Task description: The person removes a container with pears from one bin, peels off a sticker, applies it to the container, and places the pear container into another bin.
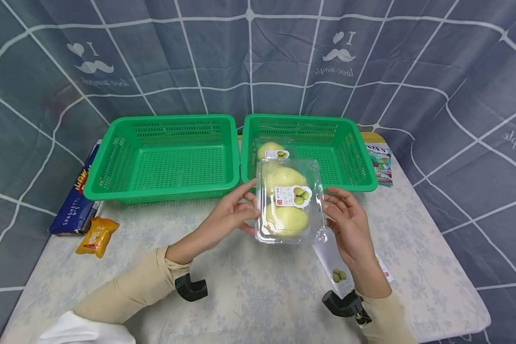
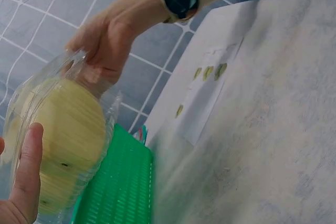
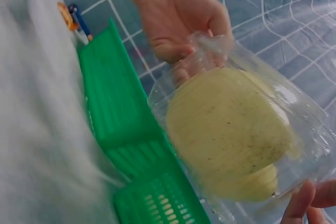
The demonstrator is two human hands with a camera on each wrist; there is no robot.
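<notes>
A clear plastic clamshell box (image 1: 284,200) of pale yellow fruit is held up over the table, just in front of the right green basket (image 1: 352,184). Its lid carries a label (image 1: 293,196) picturing green round fruits. At the box's left edge my left hand (image 1: 236,210) grips it between thumb and fingers. My right hand (image 1: 348,222) pinches the opposite edge. In the right wrist view the underside of the fruit (image 3: 226,124) shows through the plastic. A similar fruit box (image 1: 272,149) lies in the right basket, partly hidden behind the held one.
Label sheets (image 1: 337,274) lie on the table by my right forearm. A second green basket (image 1: 161,191) stands at the left. Beside it are a blue spaghetti box (image 1: 75,203) and an orange snack bag (image 1: 97,236). A green packet (image 1: 381,165) lies right of the baskets.
</notes>
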